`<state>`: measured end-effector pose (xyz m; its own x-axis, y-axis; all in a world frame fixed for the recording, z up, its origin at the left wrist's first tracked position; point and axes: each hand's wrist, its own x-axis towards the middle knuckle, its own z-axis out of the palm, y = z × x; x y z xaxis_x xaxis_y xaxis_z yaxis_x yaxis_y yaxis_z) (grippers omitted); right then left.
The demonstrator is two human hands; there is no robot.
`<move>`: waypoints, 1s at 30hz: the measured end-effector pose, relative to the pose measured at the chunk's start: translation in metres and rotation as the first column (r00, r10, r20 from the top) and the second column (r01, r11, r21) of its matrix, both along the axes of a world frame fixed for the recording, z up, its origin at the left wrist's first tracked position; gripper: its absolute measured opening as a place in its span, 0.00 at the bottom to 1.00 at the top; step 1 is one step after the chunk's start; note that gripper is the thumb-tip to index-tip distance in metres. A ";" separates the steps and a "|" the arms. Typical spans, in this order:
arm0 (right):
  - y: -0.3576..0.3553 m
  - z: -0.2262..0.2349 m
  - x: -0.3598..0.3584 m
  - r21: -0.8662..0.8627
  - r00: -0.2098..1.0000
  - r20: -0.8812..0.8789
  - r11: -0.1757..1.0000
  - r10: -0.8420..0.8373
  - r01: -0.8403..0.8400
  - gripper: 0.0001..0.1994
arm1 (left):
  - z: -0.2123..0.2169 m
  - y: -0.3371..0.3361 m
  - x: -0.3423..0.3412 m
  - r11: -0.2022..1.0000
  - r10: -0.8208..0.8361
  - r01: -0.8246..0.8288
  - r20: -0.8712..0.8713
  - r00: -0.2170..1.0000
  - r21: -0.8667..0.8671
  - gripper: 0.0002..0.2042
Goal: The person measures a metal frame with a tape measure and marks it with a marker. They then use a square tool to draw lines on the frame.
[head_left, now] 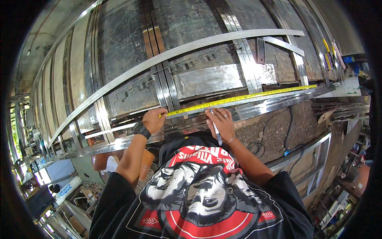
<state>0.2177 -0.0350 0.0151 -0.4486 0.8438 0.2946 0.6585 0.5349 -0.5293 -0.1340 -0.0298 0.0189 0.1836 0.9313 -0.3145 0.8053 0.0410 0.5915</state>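
Note:
A yellow tape measure blade is drawn out along a slim metal bar at the near edge of the metal workbench. My left hand, with a dark watch on its wrist, pinches the left end of the blade. My right hand is closed round a whitish pen or marker. Its fingertips are at the near edge of the blade, around the pen's upper end. Whether the pen's tip touches the bar is too small to tell.
A long flat metal bar lies across the bench rails beyond the tape. Near its right end are a dark rectangular tube and a short metal strip. A black cable runs over the ground at right, beside a metal frame.

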 end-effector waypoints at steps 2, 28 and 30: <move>0.000 0.005 0.000 -0.082 0.993 -0.096 0.995 -0.065 0.057 0.18 | -0.002 -0.001 -0.001 1.000 0.000 0.000 -0.005 1.000 0.015 0.11; 0.020 -0.018 -0.002 -0.299 0.845 -0.470 0.947 -0.255 0.120 0.08 | 0.001 0.003 0.001 1.000 0.014 -0.014 0.026 1.000 -0.008 0.09; 0.020 -0.016 -0.002 -0.310 0.852 -0.452 0.942 -0.262 0.126 0.08 | 0.002 0.003 0.002 1.000 0.021 -0.021 0.023 1.000 0.003 0.08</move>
